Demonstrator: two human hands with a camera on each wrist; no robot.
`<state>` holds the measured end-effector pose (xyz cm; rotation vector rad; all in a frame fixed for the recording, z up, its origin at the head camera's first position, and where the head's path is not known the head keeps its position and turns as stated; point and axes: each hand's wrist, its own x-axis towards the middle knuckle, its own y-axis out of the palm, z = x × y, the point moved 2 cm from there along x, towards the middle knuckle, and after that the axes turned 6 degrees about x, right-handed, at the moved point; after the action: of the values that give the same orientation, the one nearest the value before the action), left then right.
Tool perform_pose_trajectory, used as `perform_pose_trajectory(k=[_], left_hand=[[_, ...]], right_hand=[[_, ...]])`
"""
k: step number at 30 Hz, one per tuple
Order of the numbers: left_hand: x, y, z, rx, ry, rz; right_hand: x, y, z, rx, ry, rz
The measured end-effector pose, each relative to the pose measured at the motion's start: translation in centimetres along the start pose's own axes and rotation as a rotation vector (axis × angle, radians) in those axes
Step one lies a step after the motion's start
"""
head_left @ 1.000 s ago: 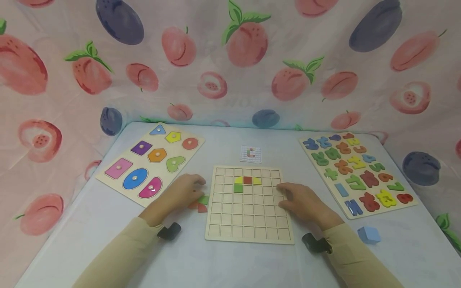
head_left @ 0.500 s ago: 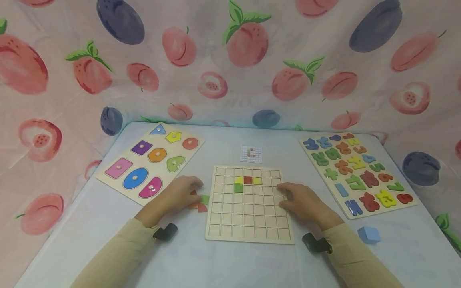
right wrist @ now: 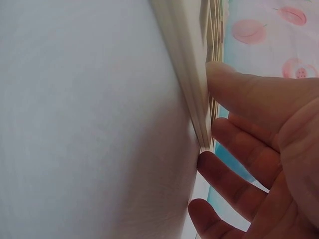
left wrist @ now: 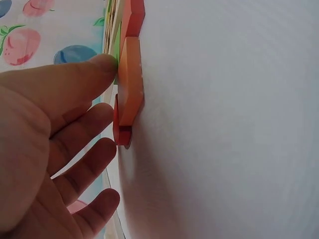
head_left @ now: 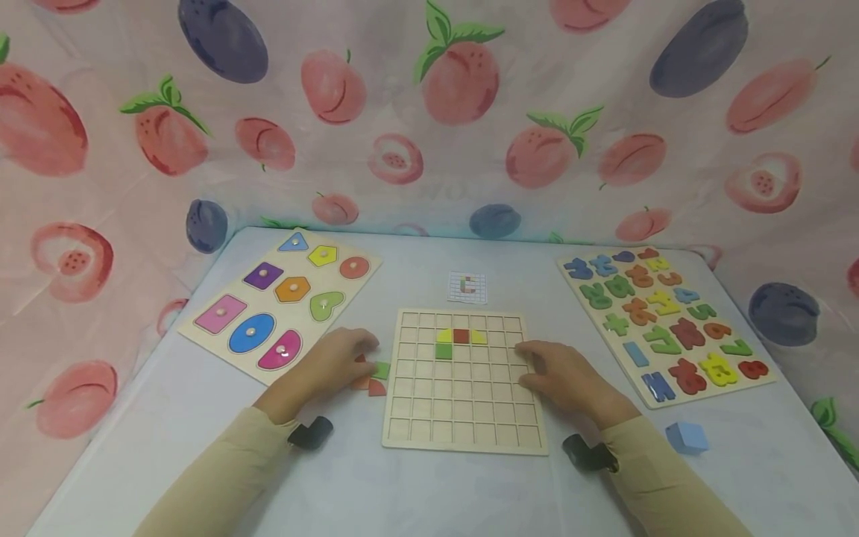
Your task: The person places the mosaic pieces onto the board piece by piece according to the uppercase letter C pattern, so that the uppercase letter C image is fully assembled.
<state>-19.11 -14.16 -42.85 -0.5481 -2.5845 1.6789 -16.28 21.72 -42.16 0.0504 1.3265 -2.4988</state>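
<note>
My left hand [head_left: 335, 362] is over a small group of flat pieces just left of the wooden grid board [head_left: 463, 418]. In the left wrist view its thumb tip is right at the orange piece [left wrist: 131, 82] and the green piece [left wrist: 117, 55], its other fingers spread loosely near a red piece [left wrist: 122, 127]. My right hand [head_left: 567, 373] rests at the board's right edge, thumb and fingertips on the rim with the fingers relaxed. In the grid sit two yellow pieces, a red square [head_left: 461, 335] between them and a green square [head_left: 444, 350] below the left one.
Behind the board lies a small pattern card [head_left: 467, 288]. A shape puzzle [head_left: 362, 287] with knobbed pieces lies at the left, and a number puzzle [head_left: 607, 350] at the right. A light blue block [head_left: 687, 438] sits near my right forearm. A fruit-print curtain [head_left: 429, 164] backs the table.
My left hand has shifted slightly left and its fingers have drawn back a little, showing more of the loose pieces. My right hand and the board have not moved.
</note>
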Motion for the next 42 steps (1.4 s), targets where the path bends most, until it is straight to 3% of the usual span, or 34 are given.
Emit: perform_pose_trajectory(k=[29,42], left_hand=[[-0.44,0.27,-0.51,-0.033,0.011,0.018],[-0.53,0.32,-0.53,-0.001,0.01,0.019]], right_hand=[[0.05,-0.06,-0.16,0.011,-0.009,-0.006],[0.03,-0.04,-0.09,-0.006,-0.009,-0.016]])
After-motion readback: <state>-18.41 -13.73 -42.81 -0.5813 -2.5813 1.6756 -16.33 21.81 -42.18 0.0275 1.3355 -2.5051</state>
